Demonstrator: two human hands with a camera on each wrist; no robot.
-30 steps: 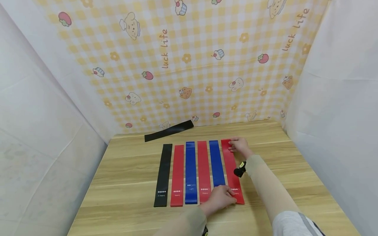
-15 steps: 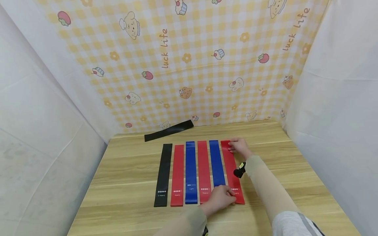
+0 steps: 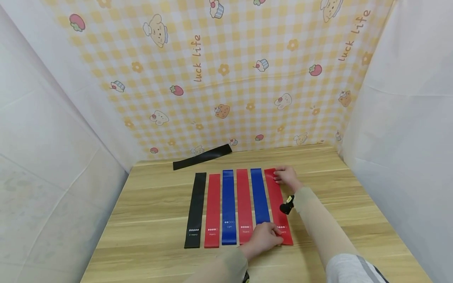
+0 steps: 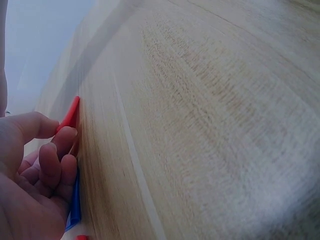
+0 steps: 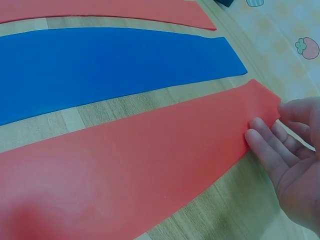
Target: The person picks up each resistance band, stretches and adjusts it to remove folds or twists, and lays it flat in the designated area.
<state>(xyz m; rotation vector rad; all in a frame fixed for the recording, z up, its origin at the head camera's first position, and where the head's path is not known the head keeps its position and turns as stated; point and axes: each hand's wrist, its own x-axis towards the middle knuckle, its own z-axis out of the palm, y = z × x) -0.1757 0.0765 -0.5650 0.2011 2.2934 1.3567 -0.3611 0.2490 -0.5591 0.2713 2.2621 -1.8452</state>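
A row of red, blue and black flat resistance bands lies on the wooden table. At the row's right end is a red resistance band (image 3: 277,204), marked with dots near its front end. My left hand (image 3: 263,237) pinches that front end between thumb and finger, over the lower part of the neighbouring blue band (image 3: 260,196). The left wrist view shows the red end slightly raised in the grip. At the far end my right hand (image 3: 287,175) holds the band's corner, fingertips on its right edge. Fingers partly cover that corner.
Left of the blue band lie another red band (image 3: 244,196), a blue one (image 3: 228,196), a red one (image 3: 213,204) and a black one (image 3: 196,208). A second black band (image 3: 202,156) lies slanted at the back, near the patterned cloth (image 3: 226,90). White sheets flank both sides.
The far end of the rightmost red band has shifted very slightly toward me, with my right hand on it. My left hand and the other bands stay in place.
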